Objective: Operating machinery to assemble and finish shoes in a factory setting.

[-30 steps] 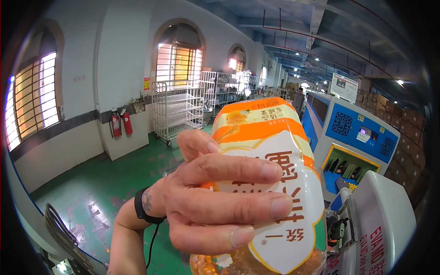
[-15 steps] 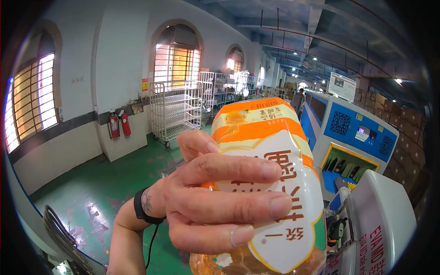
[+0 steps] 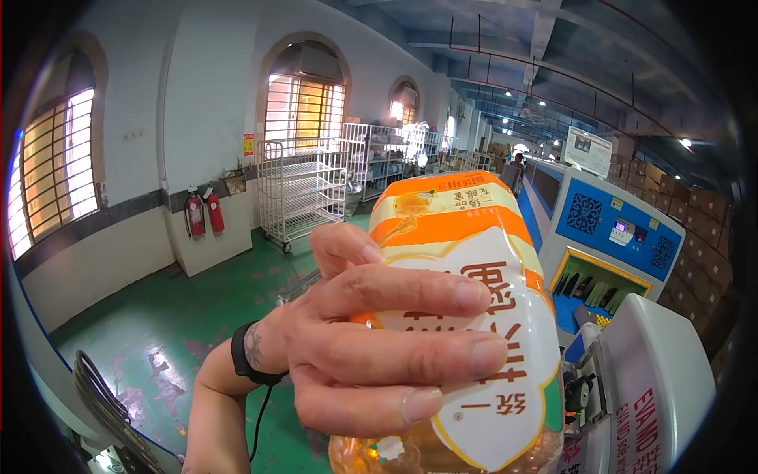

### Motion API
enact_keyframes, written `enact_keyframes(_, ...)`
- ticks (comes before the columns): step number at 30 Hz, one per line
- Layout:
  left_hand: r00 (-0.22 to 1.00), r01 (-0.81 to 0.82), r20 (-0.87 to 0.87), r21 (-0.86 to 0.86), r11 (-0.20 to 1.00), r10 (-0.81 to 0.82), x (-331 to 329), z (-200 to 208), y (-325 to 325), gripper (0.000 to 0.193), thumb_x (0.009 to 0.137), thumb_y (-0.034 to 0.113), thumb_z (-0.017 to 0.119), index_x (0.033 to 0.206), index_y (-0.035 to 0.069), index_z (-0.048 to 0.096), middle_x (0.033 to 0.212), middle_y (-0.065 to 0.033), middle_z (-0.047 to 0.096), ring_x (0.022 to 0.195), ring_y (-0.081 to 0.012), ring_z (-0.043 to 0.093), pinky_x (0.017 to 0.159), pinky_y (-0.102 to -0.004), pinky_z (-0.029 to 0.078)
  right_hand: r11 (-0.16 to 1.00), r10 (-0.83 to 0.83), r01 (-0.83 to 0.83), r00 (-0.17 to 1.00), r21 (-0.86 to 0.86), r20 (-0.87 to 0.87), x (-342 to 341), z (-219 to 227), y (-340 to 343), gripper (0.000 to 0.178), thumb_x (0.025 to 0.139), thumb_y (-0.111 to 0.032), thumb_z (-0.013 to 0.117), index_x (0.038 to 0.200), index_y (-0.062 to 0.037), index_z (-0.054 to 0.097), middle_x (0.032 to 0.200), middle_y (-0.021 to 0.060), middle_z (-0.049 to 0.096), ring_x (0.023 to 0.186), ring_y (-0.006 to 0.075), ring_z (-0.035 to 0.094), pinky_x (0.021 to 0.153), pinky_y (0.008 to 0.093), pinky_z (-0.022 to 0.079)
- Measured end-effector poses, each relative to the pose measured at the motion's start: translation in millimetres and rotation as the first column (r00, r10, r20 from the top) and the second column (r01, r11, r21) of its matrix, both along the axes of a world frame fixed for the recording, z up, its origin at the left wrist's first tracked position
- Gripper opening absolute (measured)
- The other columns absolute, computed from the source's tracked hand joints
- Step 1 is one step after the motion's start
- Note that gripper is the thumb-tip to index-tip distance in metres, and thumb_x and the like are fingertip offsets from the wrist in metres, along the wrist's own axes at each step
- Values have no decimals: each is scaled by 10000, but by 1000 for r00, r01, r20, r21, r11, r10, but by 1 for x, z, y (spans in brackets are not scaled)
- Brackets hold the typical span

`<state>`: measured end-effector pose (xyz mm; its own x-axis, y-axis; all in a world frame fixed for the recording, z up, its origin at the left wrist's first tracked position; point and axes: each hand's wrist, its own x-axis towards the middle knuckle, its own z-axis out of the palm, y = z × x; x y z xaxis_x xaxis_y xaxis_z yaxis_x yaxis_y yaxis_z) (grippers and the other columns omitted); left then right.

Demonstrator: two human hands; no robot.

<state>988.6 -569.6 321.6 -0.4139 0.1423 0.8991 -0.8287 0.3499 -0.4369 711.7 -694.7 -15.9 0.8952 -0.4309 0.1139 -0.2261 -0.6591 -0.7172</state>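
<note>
Long hall, head view. Green floor (image 3: 237, 292), worn in patches; pale wall (image 3: 213, 79) at left with arched, barred windows (image 3: 306, 107). Two red fire extinguishers (image 3: 204, 213) against the wall, side by side. White wire cart (image 3: 304, 193) near the second window, racks (image 3: 385, 154) beyond it. Right side: blue-and-white machine (image 3: 608, 221), a smooth pale housing (image 3: 663, 363) in front of it, cardboard boxes (image 3: 707, 229) stacked behind. Distant person (image 3: 517, 167) beside the machine row, small.

Foremost item: one plastic bottle (image 3: 509, 308), large, held up close to the camera, right of centre and in front of floor and machine. Tilted; its print runs sideways and upside down. Label orange, cream and white; clear wall below shows amber tones.

Left hand (image 3: 339, 340): one, entering from lower left, back turned toward us. Fingers (image 3: 410, 355) clamped on the bottle, bent over its near face and pressed flat on the white of the label; three long ones reach rightward with narrow gaps between them, a shorter digit curls at the upper edge. Grip on the far face: hidden, cannot tell. Black wristband (image 3: 243, 355) at the wrist; thin black cord (image 3: 262, 415) hanging just beside the forearm.
</note>
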Motion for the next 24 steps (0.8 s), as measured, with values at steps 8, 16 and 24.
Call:
enact_keyframes(8,1000,20,20,-2,1000,-20,-2,0,6,491,785,57,712,1147,259,448,1093,121,591,1017,-208,616,972,-469,238,999,2,-2,1000,34,-2,2,11,7,361,937,-211,565,1265,-62,539,1100,236,618,854,359,654,723,374,527)
enact_keyframes(16,1000,21,13,71,997,-22,-3,0,15,454,806,66,693,1146,256,459,1130,117,592,1038,-216,613,978,-465,234,1000,23,-23,999,-10,-23,1,2,8,355,934,-197,565,1260,-58,540,1107,237,615,883,373,644,737,381,524)
enact_keyframes(24,1000,30,7,52,998,-31,-4,-1,14,437,815,81,692,1139,267,465,1121,119,598,1034,-216,614,976,-463,233,916,88,-168,970,-364,-227,11,-134,-21,349,930,-183,565,1254,-55,542,1115,239,612,911,387,634,751,388,522)
